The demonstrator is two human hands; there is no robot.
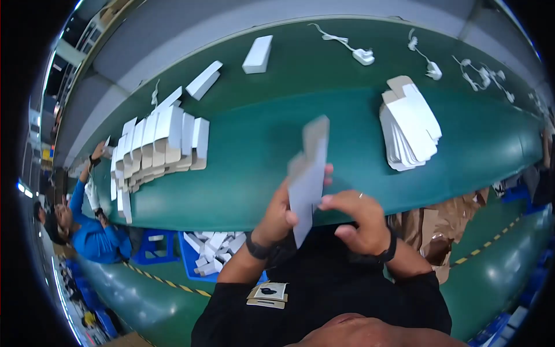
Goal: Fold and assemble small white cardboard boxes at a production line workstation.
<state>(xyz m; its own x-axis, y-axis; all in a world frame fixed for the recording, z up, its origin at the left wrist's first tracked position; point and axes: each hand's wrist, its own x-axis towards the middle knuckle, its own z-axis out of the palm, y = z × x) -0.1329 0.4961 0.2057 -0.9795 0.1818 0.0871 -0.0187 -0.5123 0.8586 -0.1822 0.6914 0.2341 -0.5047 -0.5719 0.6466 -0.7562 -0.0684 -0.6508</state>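
A flat white carton blank (308,179) is clamped at frame centre by left hand (278,215) and right hand (359,222), long axis near-vertical, top tilted slightly right

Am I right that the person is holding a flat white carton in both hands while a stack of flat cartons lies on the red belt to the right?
Not quite: the belt is green, not red, as the head view shows. Otherwise yes: left hand and right hand hold the flat white carton, with the stack to the right.
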